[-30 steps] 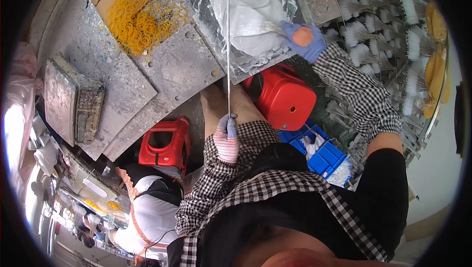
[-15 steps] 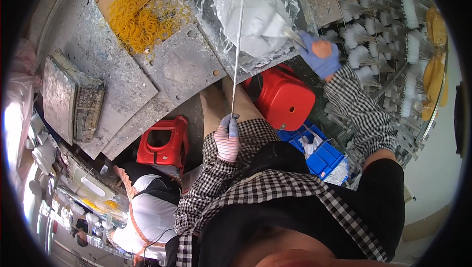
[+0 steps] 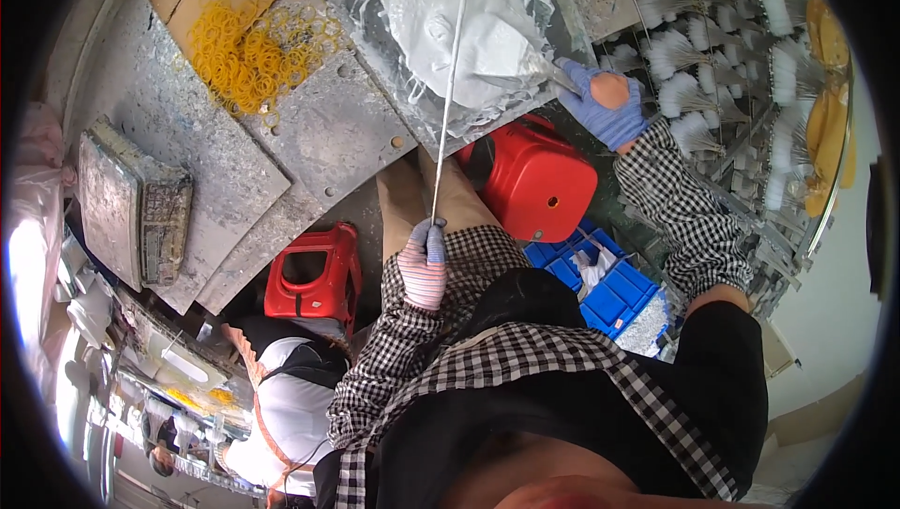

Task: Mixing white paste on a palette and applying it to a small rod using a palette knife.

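Note:
My left hand (image 3: 424, 270), in a striped glove, is closed round the lower end of a long thin white rod (image 3: 450, 101). The rod points away from me, and its far end lies over white paste (image 3: 459, 26) heaped on a clear sheet. My right hand (image 3: 605, 101), in a blue glove with the back cut away, grips a scraper (image 3: 555, 75) at the paste's right edge. Most of the scraper is hidden by the glove, and its blade sinks into the paste.
Yellow rubber bands (image 3: 248, 54) lie piled left of the paste. A paint-stained block (image 3: 131, 204) stands further left. Red stools (image 3: 539, 186) and a blue crate (image 3: 600, 284) are below the table. Racks of white bristle tufts (image 3: 689, 97) fill the right; a co-worker (image 3: 295, 415) sits lower left.
The whole view has shifted slightly. My right hand, blurred before, now shows sharply with the scraper at the paste's edge, and the paste's surface has changed shape. My left hand keeps holding the rod.

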### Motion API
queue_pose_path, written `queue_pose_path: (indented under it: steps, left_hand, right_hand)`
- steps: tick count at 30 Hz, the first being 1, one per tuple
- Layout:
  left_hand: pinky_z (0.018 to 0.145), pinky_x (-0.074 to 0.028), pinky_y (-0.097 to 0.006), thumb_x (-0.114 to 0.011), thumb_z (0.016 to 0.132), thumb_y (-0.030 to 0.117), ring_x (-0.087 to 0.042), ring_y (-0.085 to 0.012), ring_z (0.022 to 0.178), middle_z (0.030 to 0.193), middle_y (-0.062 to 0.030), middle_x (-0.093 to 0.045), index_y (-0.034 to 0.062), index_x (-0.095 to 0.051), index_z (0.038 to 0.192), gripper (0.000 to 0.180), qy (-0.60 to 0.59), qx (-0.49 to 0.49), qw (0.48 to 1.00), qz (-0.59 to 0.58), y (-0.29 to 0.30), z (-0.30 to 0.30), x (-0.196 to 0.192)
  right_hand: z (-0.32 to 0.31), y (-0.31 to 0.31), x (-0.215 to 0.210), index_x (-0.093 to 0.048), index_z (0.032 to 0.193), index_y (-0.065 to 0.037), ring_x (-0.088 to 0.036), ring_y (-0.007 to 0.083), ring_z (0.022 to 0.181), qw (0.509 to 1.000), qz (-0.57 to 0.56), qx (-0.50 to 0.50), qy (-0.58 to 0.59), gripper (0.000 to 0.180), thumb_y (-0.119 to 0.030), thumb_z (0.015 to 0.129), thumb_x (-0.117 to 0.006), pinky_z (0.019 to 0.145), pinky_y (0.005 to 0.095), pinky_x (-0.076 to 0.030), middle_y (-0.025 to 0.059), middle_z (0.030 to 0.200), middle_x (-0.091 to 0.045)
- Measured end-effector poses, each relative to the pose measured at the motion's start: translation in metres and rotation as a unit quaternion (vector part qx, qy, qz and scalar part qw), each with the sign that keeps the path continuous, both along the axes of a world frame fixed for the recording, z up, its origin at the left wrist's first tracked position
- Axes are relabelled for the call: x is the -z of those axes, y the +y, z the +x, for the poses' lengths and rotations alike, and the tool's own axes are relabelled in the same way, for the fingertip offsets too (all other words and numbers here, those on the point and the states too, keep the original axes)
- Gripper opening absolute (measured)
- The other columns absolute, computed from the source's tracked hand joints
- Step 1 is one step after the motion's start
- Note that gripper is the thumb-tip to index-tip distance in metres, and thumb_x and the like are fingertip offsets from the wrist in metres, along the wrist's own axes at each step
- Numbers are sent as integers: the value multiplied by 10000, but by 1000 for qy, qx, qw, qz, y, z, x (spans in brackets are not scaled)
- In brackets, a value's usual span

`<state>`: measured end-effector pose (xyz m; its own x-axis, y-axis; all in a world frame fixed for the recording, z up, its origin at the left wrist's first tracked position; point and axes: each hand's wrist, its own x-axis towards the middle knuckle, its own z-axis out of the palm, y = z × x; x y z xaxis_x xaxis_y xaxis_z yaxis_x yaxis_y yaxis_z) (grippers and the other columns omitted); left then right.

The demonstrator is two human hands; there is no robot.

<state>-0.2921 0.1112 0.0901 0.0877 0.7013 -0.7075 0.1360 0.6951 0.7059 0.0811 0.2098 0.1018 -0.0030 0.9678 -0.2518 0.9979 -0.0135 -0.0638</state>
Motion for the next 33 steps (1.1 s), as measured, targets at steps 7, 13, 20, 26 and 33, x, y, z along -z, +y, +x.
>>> queue_pose_path:
  steps: [7, 13, 20, 26, 33]
  left_hand:
    - [755, -492, -271, -531, 999, 105, -600, -115, 795, 881, -67, -690, -9, -657, 1076, 187, 30, 68, 997, 21, -3, -13, -1]
    - [720, -471, -244, -530, 999, 98, -562, -85, 764, 874, -43, -670, -4, -659, 1078, 182, 14, 67, 998, -12, 1, -5, -4]
    - [709, -461, -237, -532, 996, 90, -539, -75, 750, 855, -40, -664, -7, -659, 1072, 177, 27, 89, 995, 31, 2, -20, -5]
    - [692, -459, -239, -539, 990, 84, -535, -71, 732, 837, -50, -669, -10, -663, 1066, 173, 42, 97, 994, 27, 9, -26, -13]
    - [699, -475, -248, -543, 992, 89, -559, -78, 747, 844, -57, -678, -12, -665, 1076, 180, 30, 103, 993, 39, 15, -38, -8]
  right_hand:
    - [77, -27, -35, -637, 1178, -146, -688, 288, 705, 996, -62, -16, -66, 411, -434, 886, -611, 656, 417, -537, 118, 785, -702]
    - [25, 8, -25, -636, 1158, -149, -686, 269, 706, 992, -20, -122, -6, 371, -400, 886, -612, 653, 396, -543, 92, 789, -698]
    - [77, -16, -51, -624, 1128, -129, -675, 285, 698, 987, -108, -77, -95, 368, -373, 852, -634, 630, 411, -535, 101, 766, -682]
    - [-8, -38, -16, -612, 1134, -65, -664, 316, 692, 996, -87, -35, -4, 436, -419, 881, -584, 659, 456, -521, 116, 756, -676]
    - [-123, -42, 9, -611, 1129, -119, -675, 317, 653, 986, -38, 160, 25, 425, -462, 877, -605, 580, 458, -522, 136, 760, -692]
